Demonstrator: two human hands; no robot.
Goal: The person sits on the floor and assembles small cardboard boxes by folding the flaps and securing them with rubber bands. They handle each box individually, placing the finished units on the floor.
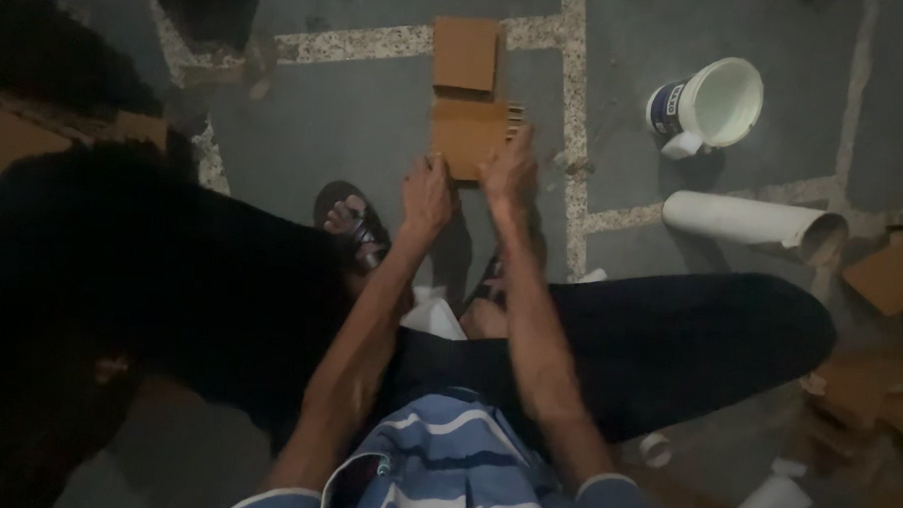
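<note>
1. The left hand [426,195] rests on the near left corner of a brown cardboard piece [468,134] that lies flat on the grey floor [356,120]. Its fingers are curled down onto the card's near edge; how tightly they grip cannot be told in the dim light.
2. The right hand [510,172] presses on the near right part of the same piece, fingers spread narrowly over its top, the thumb towards the left hand. The two hands are just beside each other, almost touching.
3. A second cardboard piece [466,52] lies just beyond the first, touching or overlapping its far edge, and crosses a speckled pale strip [573,138] set in the floor.
4. A foot in a sandal [352,224] stands on the floor just left of the left hand; another foot shows partly between the forearms.
5. To the right, well apart from the hands, a white bucket [717,103] lies tilted with its mouth open towards the camera.
6. Near it, closer to the person, a white pipe [748,219] lies on its side.
7. More cardboard scraps [896,275] sit at the floor's right edge.
8. A striped blue and white shirt [444,464] fills the bottom edge, between the arms.
</note>
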